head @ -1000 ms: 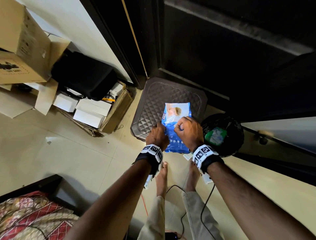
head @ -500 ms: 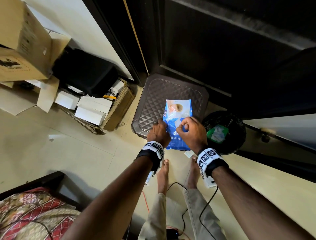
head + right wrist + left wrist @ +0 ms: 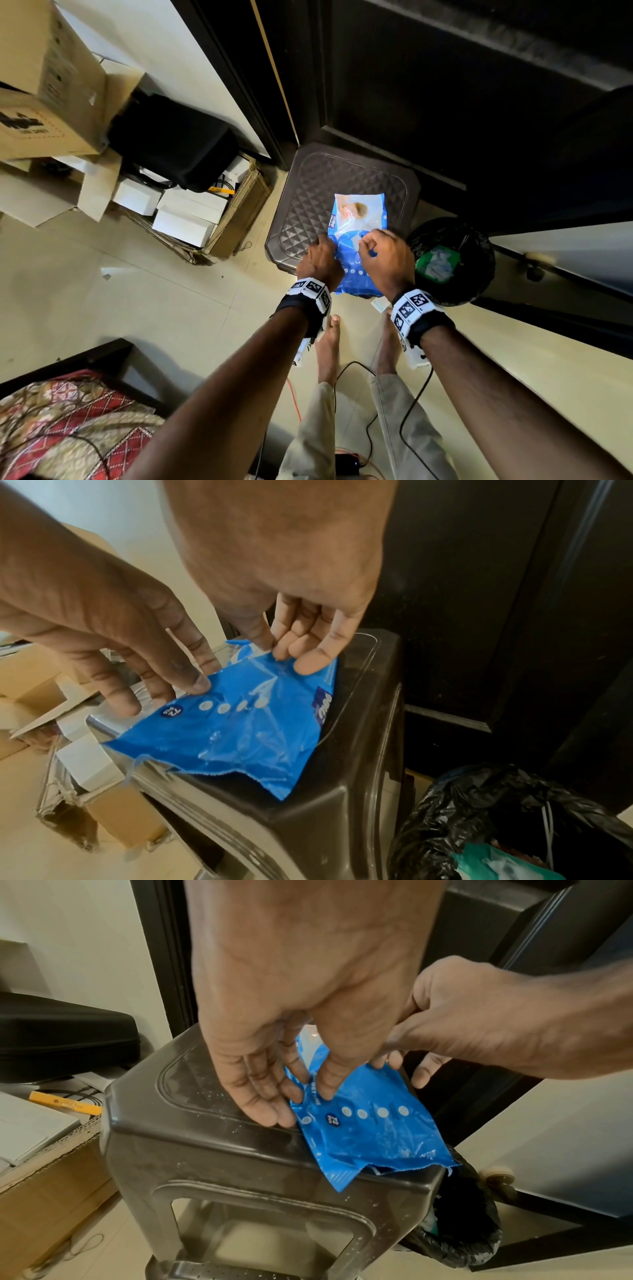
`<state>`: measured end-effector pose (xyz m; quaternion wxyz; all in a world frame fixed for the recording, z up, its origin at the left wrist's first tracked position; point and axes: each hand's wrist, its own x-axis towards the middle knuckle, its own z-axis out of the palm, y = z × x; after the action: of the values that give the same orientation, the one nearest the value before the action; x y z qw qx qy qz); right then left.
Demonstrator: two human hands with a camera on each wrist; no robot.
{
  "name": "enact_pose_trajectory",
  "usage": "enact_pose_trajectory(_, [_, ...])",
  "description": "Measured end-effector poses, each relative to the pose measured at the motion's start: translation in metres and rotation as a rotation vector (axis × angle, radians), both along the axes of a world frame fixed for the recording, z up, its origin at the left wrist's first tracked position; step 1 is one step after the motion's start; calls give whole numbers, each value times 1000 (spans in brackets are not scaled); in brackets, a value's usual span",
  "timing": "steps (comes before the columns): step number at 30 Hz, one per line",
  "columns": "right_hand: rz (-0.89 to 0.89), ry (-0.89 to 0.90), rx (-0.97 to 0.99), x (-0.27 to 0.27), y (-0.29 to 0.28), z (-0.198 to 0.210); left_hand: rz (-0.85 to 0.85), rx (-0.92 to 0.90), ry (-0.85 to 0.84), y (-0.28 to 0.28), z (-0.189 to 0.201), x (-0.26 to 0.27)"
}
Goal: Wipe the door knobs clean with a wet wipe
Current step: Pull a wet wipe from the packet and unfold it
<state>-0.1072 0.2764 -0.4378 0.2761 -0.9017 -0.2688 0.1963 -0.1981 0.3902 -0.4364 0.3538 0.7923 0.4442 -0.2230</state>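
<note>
Since earlier frame, right hand [image 3: 385, 255] shifted toward pack's middle, thumb and forefinger now pinching flap on blue wet-wipe pack [image 3: 359, 240]. Left hand [image 3: 320, 255] stays, fingers [image 3: 270, 1104] straight, pressing pack's left edge flat. Pack lies on brown plastic stool [image 3: 301, 202], near end overhanging rim. Black-lined bin [image 3: 479, 240] just right of stool; dark door [image 3: 445, 102] behind.

The blue wipes pack [image 3: 369, 1123] carries a dark round badge [image 3: 332, 1118] reading "72" near its near end. Along its right edge, a dark blue label [image 3: 324, 710] shows the letters "mee". The cardboard box's [image 3: 41, 113] black print, far left, is unreadable.
</note>
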Motion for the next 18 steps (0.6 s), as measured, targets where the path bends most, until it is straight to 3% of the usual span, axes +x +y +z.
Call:
enact_pose_trajectory(13, [-108,85,260,-8,-13,17,-16,14,-5,-1,-3,-1])
enact_pose_trajectory(18, [-195,292,314,-5,-14,29,12,4,-6,-2,-1,0])
